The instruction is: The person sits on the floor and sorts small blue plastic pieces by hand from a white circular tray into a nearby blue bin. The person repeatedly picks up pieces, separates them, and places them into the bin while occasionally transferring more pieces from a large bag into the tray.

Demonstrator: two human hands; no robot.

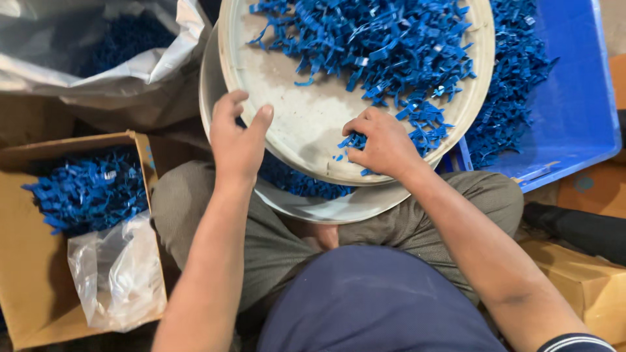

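A round white tray rests tilted over a second white basin on my lap. Many small blue plastic clips lie heaped on the tray's far half. My left hand holds the tray's near left rim, thumb on top. My right hand lies on the tray near its front edge, fingers curled around a small bunch of blue clips. More blue clips show in the basin beneath the tray.
A cardboard box at my left holds blue clips and a clear plastic bag. A large clear bag with blue clips lies at the top left. A blue crate of clips stands right. Brown cartons sit lower right.
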